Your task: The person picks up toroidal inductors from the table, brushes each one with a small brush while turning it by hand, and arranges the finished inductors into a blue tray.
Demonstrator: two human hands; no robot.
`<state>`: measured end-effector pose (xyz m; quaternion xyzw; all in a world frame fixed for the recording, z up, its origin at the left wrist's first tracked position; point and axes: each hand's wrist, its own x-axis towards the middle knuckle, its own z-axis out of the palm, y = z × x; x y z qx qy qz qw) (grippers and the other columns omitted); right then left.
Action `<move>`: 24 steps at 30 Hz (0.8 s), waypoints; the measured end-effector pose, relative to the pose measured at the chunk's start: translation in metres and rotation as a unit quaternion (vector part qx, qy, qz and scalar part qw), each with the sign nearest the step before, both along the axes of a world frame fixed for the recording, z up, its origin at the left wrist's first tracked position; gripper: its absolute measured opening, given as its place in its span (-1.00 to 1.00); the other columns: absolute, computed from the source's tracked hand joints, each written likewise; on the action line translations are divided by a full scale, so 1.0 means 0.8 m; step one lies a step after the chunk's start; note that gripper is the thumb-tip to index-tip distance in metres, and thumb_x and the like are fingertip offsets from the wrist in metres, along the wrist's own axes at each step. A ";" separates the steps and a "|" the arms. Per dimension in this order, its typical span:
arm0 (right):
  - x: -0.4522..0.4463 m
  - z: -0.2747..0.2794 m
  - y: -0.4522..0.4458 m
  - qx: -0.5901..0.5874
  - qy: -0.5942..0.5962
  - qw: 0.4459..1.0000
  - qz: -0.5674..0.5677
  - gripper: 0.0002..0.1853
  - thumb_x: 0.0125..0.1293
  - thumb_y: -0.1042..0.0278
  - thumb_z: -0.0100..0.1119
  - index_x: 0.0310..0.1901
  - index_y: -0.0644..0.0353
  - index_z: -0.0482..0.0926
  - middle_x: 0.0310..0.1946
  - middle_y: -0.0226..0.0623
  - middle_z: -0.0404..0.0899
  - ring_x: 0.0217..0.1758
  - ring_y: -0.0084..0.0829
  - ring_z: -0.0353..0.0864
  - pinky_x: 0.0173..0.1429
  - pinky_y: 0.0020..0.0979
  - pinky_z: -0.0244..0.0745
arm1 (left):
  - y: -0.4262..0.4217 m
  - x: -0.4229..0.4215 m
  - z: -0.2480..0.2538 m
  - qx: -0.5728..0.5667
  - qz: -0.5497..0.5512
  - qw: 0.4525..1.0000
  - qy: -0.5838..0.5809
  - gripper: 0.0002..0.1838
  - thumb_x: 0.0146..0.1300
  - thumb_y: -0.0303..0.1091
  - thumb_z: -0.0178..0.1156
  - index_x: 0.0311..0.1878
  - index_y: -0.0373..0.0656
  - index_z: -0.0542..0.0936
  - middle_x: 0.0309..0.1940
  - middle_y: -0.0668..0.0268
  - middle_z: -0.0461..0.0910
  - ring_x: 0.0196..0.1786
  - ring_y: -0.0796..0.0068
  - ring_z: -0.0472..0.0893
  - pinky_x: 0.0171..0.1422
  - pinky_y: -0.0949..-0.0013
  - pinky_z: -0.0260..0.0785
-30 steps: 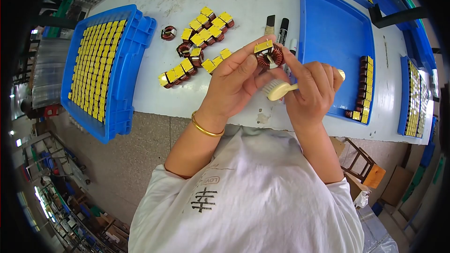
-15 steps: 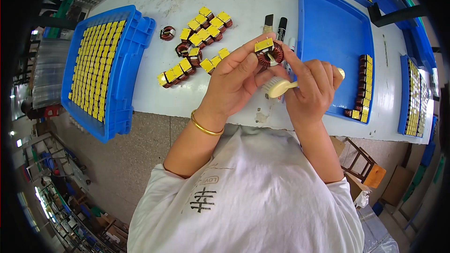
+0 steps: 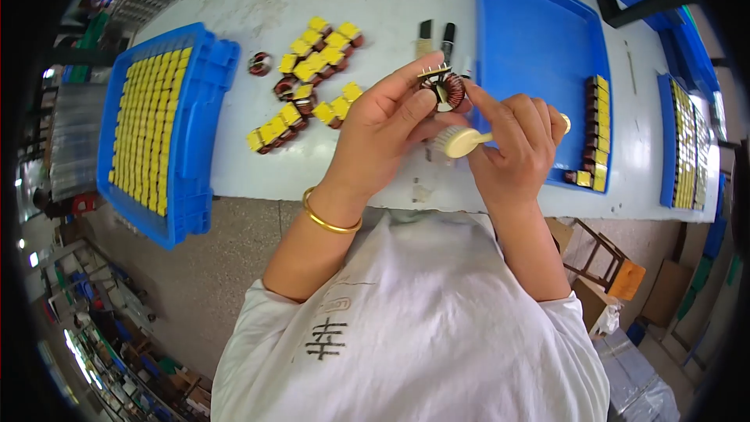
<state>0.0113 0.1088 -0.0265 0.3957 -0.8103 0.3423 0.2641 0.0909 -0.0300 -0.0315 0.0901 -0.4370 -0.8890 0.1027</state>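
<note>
My left hand (image 3: 376, 126) pinches a toroidal coil (image 3: 454, 91) wound with dark copper wire, its board edge and metal pins facing up. In my right hand (image 3: 517, 144) is a small cream brush (image 3: 462, 142), gripped by its handle, with the head lying just below the coil. My right index fingertip reaches up to the coil's right side. Left of my hands, a group of yellow-topped coils (image 3: 311, 67) stands on the table, along with a bare-topped coil (image 3: 259, 63).
A blue tray (image 3: 205, 101) full of yellow-topped coils stands at left. On the right, another blue tray (image 3: 539, 39) has a row of coils (image 3: 598, 129) along its right side. A black marker (image 3: 448, 43) and a dark-tipped flat tool (image 3: 424, 33) lie beyond my hands on the table (image 3: 375, 0).
The coil has been tilted in my left hand, so its yellow top has turned away and its pins now show. The brush stays in my right hand; the view has shifted slightly.
</note>
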 end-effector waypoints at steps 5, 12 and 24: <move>-0.027 0.037 0.080 -0.077 -0.043 0.984 -0.155 -0.66 -0.13 0.48 0.48 -0.22 0.05 0.73 -0.58 -0.50 0.35 -0.46 -0.51 0.37 -0.22 -0.48 0.21 | 0.058 -0.051 0.009 -0.257 -0.054 0.965 -0.003 -0.61 0.29 -0.53 0.12 0.20 -0.31 0.48 -0.08 0.21 0.64 -0.12 0.49 0.63 0.06 0.46 0.47; -0.050 0.044 0.147 -0.198 -0.027 0.947 -0.252 -0.72 -0.02 0.68 0.41 -0.22 0.20 0.73 -0.56 -0.50 0.34 -0.48 -0.62 0.31 -0.37 -0.55 0.25 | 0.137 -0.108 0.015 -0.507 -0.145 0.850 -0.004 -0.69 0.15 -0.47 0.24 0.00 -0.20 0.64 -0.31 0.17 0.68 -0.33 0.42 0.62 -0.15 0.41 0.46; -0.046 0.049 0.143 -0.259 -0.080 0.928 -0.254 -0.88 0.14 0.56 0.38 -0.25 0.27 0.71 -0.48 -0.48 0.50 -0.42 -0.67 0.39 -0.32 -0.62 0.32 | 0.154 -0.121 -0.010 -0.551 -0.242 0.798 0.033 -0.60 0.16 -0.44 0.19 0.11 -0.22 0.56 0.00 0.06 0.61 0.04 0.05 0.57 0.11 0.22 0.42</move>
